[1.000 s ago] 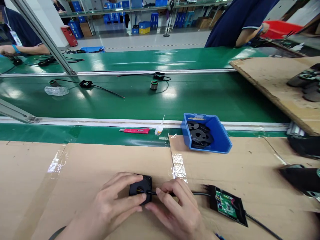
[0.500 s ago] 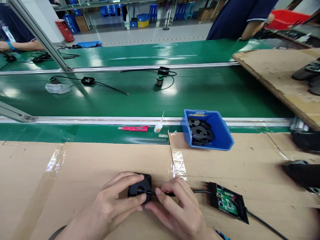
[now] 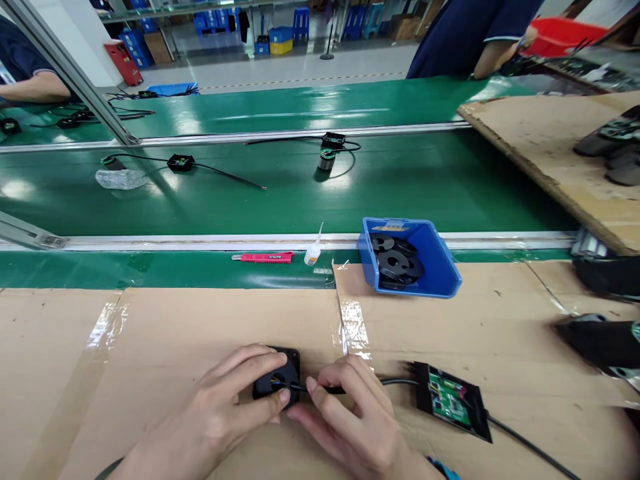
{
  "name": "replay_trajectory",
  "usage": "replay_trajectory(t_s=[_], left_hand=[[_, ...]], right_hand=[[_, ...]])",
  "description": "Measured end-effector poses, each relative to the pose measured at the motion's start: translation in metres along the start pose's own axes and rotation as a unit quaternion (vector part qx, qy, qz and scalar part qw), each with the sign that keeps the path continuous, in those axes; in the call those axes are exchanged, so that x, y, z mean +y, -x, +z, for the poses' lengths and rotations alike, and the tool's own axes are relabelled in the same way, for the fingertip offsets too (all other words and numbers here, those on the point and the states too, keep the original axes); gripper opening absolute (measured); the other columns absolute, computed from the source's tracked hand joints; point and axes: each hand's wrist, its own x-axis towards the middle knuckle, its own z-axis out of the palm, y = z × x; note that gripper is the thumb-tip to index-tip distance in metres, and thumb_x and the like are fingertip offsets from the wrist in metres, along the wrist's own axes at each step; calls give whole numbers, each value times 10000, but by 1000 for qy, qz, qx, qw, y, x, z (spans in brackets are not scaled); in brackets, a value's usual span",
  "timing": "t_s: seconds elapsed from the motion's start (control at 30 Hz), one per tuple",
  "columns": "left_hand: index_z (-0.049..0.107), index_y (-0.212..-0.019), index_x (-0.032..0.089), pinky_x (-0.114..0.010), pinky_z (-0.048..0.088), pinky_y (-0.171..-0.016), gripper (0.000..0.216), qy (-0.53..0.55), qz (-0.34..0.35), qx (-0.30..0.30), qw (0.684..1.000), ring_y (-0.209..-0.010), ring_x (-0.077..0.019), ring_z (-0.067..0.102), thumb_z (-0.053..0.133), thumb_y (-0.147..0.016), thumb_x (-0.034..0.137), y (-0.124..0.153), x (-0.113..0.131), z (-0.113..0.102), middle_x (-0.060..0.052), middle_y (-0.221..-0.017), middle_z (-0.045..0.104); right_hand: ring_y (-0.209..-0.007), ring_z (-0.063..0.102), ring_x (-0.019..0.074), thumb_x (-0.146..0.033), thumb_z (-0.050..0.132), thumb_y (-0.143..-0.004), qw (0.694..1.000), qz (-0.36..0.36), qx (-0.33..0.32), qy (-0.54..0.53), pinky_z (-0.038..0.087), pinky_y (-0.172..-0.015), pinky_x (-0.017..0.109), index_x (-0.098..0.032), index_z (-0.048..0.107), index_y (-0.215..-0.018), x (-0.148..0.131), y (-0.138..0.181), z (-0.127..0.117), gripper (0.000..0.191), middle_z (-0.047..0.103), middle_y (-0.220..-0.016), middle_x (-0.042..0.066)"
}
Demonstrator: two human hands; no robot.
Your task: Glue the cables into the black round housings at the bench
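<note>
My left hand [image 3: 227,407] is closed around a small black square housing [image 3: 279,381] that lies on the cardboard sheet [image 3: 175,333] near me. My right hand [image 3: 345,423] pinches a black cable [image 3: 395,383] right where it enters the housing. The cable runs right to a black module with a green circuit board [image 3: 453,403], from which another cable continues off to the right. Coloured wires show in the housing's round opening.
A blue bin [image 3: 440,270] of black discs sits at the cardboard's far edge. A red utility knife [image 3: 263,257] and a small glue bottle [image 3: 313,253] lie beside the green conveyor [image 3: 280,193], which carries wired parts. Dark tools lie at right. Other people work across the belt.
The view has shifted slightly. Parts on the conveyor have drifted to the right. Both hands stay on the housing and cable with little movement.
</note>
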Motion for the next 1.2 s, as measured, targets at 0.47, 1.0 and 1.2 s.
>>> replay_trajectory(t_s=[0.47,1.0,1.2], left_hand=[[674,-1151,185,-355,483,-1146,224,-126,110,-36,985,-1313,-193,534,519,-1009,112,0,-6,-1,-83,-1278,664],[637,-1184,159,-622,72,-1256,331,-165,122,-72,976,-1417,-320,457,576,-865,94,9,-7,-6,-139,-1348,642],[572,-1145,201,-439,488,-1086,183,146,-80,-54,984,-1089,-224,695,465,-997,187,-11,-21,0,-74,-1089,700]], right_hand=[[-704,494,158,-171,691,-899,1000,-4,-5,13,447,-597,274,-144,644,-917,1,1,0,57,600,-778,69],[-613,516,143,-18,485,-900,986,-100,-52,125,395,-536,289,-79,684,-1068,-24,9,2,268,612,-712,44],[-564,465,126,-9,495,-904,967,-80,-49,236,314,-484,281,-87,685,-1003,-39,18,22,229,501,-629,6]])
